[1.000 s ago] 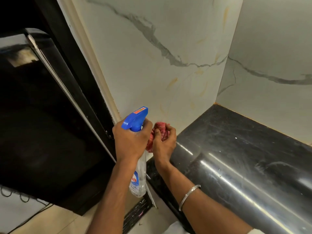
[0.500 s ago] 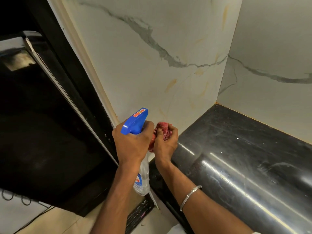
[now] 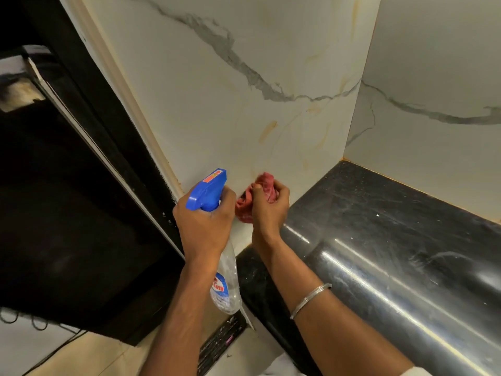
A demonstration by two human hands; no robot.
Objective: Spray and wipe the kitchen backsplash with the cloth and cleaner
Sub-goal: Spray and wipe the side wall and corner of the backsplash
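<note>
The white marble-look backsplash [image 3: 244, 90] carries grey veins and faint orange streaks. My left hand [image 3: 204, 226] grips the neck of a clear spray bottle [image 3: 226, 283] with a blue trigger head, the nozzle pointing up and right at the wall. Just to its right, my right hand [image 3: 269, 210] holds a bunched red cloth [image 3: 245, 210] pressed against the lowest part of the backsplash, near its left edge and above the counter. My fingers hide part of the cloth.
A glossy black countertop [image 3: 393, 253] runs along the right, meeting a second marble wall panel [image 3: 433, 77] in the corner. A large black appliance [image 3: 67, 213] stands at the left, close to the wall edge. Cables [image 3: 40, 325] hang below it.
Both hands have stayed together at the bottom left of the backsplash. The cloth has shifted only slightly against the wall, and the view has drifted a little.
</note>
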